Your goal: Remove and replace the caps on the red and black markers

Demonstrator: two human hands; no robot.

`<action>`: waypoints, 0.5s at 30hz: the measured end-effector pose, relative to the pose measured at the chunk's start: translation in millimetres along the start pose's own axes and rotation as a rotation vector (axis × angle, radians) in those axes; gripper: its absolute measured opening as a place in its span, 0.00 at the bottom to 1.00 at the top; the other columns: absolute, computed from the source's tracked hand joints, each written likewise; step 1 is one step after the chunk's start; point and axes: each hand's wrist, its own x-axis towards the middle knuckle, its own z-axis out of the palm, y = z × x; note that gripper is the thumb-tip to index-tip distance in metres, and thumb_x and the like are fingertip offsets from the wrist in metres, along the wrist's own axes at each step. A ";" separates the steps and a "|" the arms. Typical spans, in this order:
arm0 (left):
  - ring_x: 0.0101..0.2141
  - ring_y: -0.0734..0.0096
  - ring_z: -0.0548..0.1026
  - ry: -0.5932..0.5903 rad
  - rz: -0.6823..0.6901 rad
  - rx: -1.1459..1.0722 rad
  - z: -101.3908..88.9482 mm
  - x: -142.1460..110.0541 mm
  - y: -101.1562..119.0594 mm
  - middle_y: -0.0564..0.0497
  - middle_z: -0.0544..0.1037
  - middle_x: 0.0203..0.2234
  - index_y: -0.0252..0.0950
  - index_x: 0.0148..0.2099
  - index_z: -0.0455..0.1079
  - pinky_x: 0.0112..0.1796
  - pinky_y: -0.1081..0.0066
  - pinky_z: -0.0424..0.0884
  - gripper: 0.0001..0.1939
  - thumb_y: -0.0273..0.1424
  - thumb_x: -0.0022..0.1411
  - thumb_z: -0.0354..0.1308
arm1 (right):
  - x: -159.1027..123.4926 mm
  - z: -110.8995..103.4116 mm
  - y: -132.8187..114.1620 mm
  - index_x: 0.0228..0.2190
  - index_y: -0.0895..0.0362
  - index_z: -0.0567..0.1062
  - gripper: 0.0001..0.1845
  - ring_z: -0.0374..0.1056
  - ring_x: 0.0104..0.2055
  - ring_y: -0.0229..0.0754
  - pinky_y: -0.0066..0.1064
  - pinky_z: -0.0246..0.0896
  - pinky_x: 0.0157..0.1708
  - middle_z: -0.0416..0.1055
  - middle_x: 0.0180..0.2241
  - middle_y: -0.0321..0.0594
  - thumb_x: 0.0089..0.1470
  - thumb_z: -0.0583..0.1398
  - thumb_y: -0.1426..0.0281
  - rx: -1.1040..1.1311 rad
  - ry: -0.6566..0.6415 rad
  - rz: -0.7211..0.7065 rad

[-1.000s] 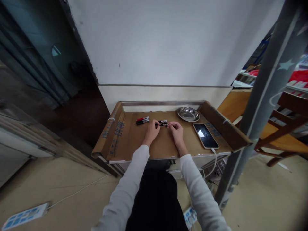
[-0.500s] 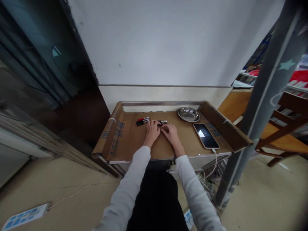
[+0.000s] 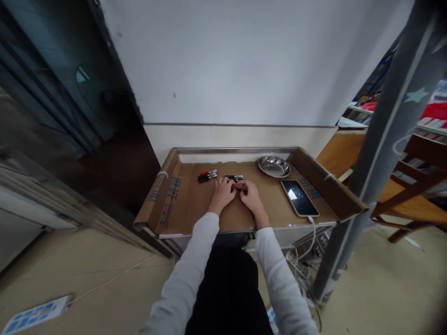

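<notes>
Head view: looks down on both hands over brown cardboard lining, with the fingertips meeting near the middle.
Left hand: bare left hand, palm down, fingers bent and close together, tips pointing forward and inward; cannot tell whether pinching anything, the undersides being hidden.
Right hand: bare right hand, fingers curled inward, tips at the left fingertips; a small dark bit shows near the meeting point, but cannot tell what, or whether pinched.
Middle pens: slim black pens with pale right ends, lying flat just beyond both sets of fingertips, partly hidden by them; exact count unclear.
Long axis: runs left to right, across the forward line of the forearms; pale ends toward the right-hand side.
Nearer hand: left, by a little, with fingertips close under the left half of the pens; right fingertips just short of the other half.
Left-side pens: slim red pen beside dark black pens, forward and left of the left hand, apart from the middle pens.
Bowl: round shiny metal bowl, forward and right of the right hand.
Phone: pale-edged black phone, right of the right hand, cable attached at the near end.
</notes>
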 end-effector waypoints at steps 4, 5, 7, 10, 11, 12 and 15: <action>0.43 0.60 0.62 0.066 -0.071 0.009 1.5 1.5 -1.4 0.48 0.68 0.38 0.39 0.38 0.67 0.44 0.62 0.59 0.06 0.29 0.59 0.51 | 0.8 -0.1 2.8 0.33 0.57 0.71 0.15 0.63 0.39 0.43 0.35 0.58 0.43 0.69 0.34 0.42 0.44 0.50 0.80 0.015 0.006 0.003; 0.43 0.60 0.62 0.077 -0.084 0.011 1.6 1.9 -1.7 0.48 0.68 0.38 0.39 0.38 0.67 0.44 0.62 0.59 0.06 0.29 0.59 0.51 | 1.2 0.2 3.4 0.32 0.56 0.71 0.14 0.62 0.40 0.43 0.35 0.58 0.43 0.69 0.34 0.42 0.45 0.50 0.80 0.002 0.007 0.005; 0.43 0.60 0.62 0.090 -0.097 0.013 1.3 2.7 -1.8 0.48 0.68 0.38 0.38 0.39 0.66 0.44 0.62 0.59 0.06 0.29 0.59 0.51 | 2.3 1.3 4.3 0.32 0.57 0.71 0.14 0.62 0.40 0.44 0.35 0.58 0.43 0.68 0.34 0.43 0.47 0.50 0.80 -0.041 0.007 0.012; 0.43 0.61 0.62 0.091 -0.112 0.026 0.0 3.6 -1.1 0.47 0.68 0.37 0.37 0.40 0.66 0.44 0.62 0.59 0.06 0.29 0.60 0.50 | 4.4 4.1 4.1 0.33 0.57 0.71 0.15 0.61 0.41 0.44 0.35 0.57 0.43 0.67 0.35 0.44 0.49 0.48 0.81 -0.135 -0.007 0.021; 0.43 0.61 0.62 0.091 -0.117 0.033 -0.6 3.8 -0.6 0.47 0.68 0.37 0.37 0.39 0.66 0.44 0.62 0.59 0.06 0.30 0.60 0.50 | 5.2 5.0 3.5 0.34 0.58 0.71 0.15 0.61 0.41 0.44 0.34 0.57 0.42 0.67 0.35 0.45 0.49 0.48 0.81 -0.171 -0.013 0.021; 0.43 0.61 0.62 0.091 -0.122 0.039 -1.2 4.0 -0.2 0.47 0.68 0.37 0.37 0.39 0.66 0.44 0.62 0.59 0.06 0.30 0.61 0.49 | 5.9 5.7 2.7 0.34 0.58 0.71 0.15 0.60 0.41 0.44 0.34 0.57 0.42 0.67 0.35 0.45 0.50 0.48 0.80 -0.207 -0.018 0.020; 0.43 0.61 0.62 0.098 -0.138 0.048 -2.4 4.2 0.5 0.46 0.67 0.37 0.37 0.39 0.66 0.44 0.63 0.59 0.06 0.30 0.61 0.49 | 7.5 6.4 -0.6 0.34 0.58 0.71 0.14 0.60 0.40 0.44 0.33 0.56 0.41 0.66 0.36 0.46 0.52 0.48 0.79 -0.298 -0.011 0.021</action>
